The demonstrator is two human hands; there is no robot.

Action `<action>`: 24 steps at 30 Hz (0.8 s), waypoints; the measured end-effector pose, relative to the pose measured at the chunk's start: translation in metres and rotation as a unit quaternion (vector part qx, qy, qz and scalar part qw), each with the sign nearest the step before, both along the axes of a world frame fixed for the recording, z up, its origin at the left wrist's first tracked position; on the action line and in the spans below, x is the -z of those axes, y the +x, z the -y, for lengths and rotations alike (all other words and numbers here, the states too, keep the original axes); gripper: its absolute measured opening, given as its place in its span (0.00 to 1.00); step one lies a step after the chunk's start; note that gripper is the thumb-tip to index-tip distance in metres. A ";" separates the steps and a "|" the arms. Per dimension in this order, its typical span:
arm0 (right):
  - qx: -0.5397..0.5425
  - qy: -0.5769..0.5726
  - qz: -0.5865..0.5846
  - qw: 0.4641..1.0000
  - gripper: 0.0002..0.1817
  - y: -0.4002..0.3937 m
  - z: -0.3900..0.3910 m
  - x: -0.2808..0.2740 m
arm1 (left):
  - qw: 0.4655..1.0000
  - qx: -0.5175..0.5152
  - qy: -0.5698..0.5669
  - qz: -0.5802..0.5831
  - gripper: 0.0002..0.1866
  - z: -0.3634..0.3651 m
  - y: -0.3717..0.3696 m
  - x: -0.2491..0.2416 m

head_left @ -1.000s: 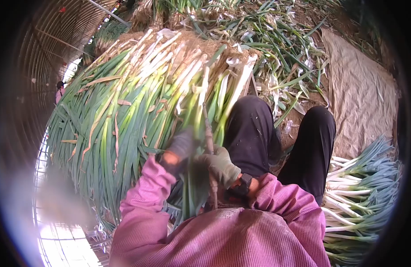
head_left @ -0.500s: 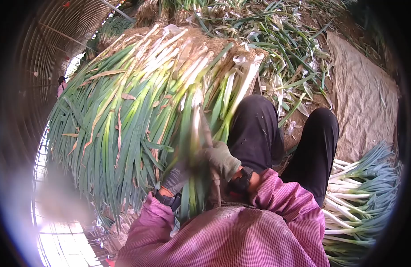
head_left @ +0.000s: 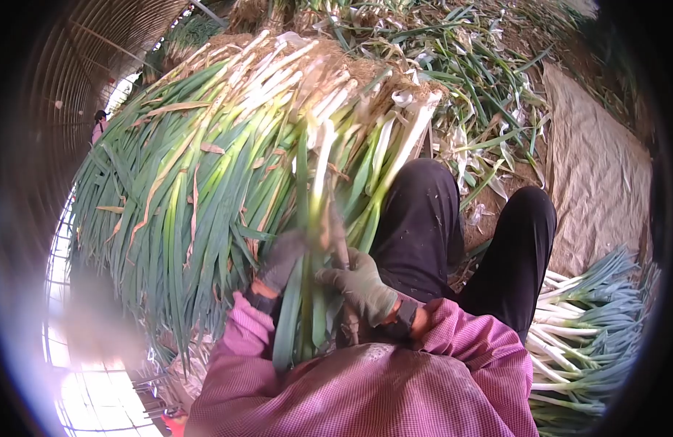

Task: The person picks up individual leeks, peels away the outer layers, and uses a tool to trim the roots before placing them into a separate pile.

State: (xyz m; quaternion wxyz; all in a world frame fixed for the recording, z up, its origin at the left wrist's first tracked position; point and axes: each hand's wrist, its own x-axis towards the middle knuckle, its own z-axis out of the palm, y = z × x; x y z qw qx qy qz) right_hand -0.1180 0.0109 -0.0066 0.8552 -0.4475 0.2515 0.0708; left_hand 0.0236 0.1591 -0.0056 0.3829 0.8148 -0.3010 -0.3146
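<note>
Held stalk: we see one green onion [head_left: 312, 218] standing nearly upright in front of our chest, white shank up, green leaves trailing down between our forearms toward our lap.
Left hand: our left hand [head_left: 280, 261], in a dark grey glove, sits on the left side of the stalk with fingers curled against it; the hand is blurred, so we cannot tell how tightly it closes.
Right hand: our right hand [head_left: 362, 280], in a greenish-grey glove, is wrapped closed around the stalk's lower part, thumb pointing left across the leaves. A thin brownish strip [head_left: 338, 237] rises just above this hand, beside the stalk; we cannot tell what it is.
Sleeves: pink checked sleeves [head_left: 453, 342] cover both our arms, with a dark band at the right wrist.
Big pile: a large heap of green onions [head_left: 205, 167] lies just behind the held stalk, roots and white ends up and away from us, leaves fanning down to the left.
Knees: our dark trousers [head_left: 424, 218] are right of the hands, both knees raised.
Right bundle: a smaller stack of cleaned green onions [head_left: 591, 320] lies at far right, well apart from the hands.
Ground: loose leaf trimmings [head_left: 467, 80] and a tan sheet [head_left: 598, 167] lie beyond the knees.
Background: a person in pink [head_left: 98, 127] stands far off at left.
</note>
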 end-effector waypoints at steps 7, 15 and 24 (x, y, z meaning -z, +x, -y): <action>0.118 0.058 0.032 0.991 0.19 -0.014 -0.002 0.001 | 0.948 0.096 0.132 0.272 0.18 0.115 0.062 -0.011; 0.062 0.129 -0.024 0.989 0.19 -0.014 0.002 0.008 | 0.995 0.026 -0.013 0.098 0.20 0.102 0.056 0.022; 0.087 0.169 -0.010 0.982 0.13 -0.026 -0.001 -0.011 | 0.948 0.019 0.102 0.300 0.22 0.110 0.048 0.018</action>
